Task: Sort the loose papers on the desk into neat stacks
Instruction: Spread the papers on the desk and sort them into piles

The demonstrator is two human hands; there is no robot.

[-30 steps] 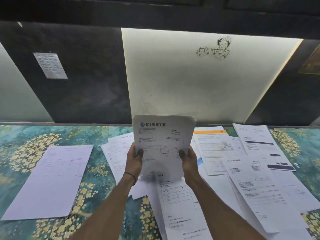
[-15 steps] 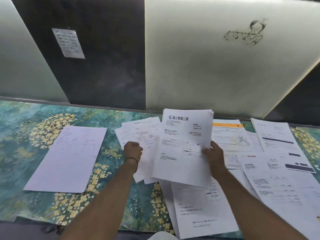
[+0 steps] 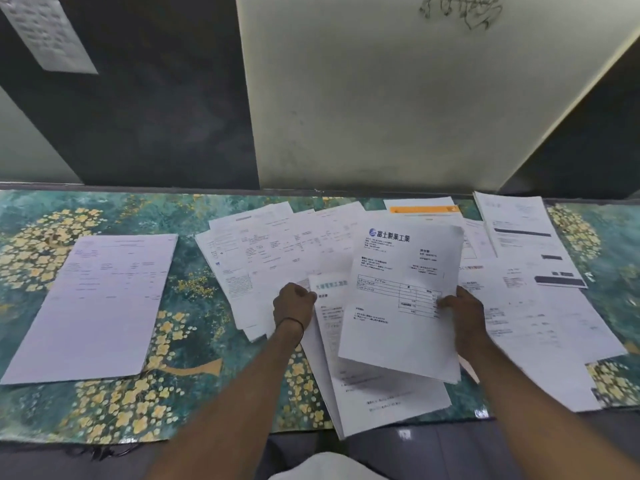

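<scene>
Teal floral cloth — pale panel behind (scribbled drawing on it), note on dark wall.

printed sheets sprawl overlapping centre-right (a neat stack lies left).

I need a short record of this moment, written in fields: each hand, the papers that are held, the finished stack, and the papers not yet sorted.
left hand: fingers curled at the top edge of a sheet with a teal heading; grip unclear
right hand: holds a bundle, thumb on top
bundle: top sheet has a blue logo; held over the loose papers
neat stack: alone, on the left of the desk
loose papers: overlapping, from the middle to the right
cloth: green with yellow flowers, under everything
</scene>
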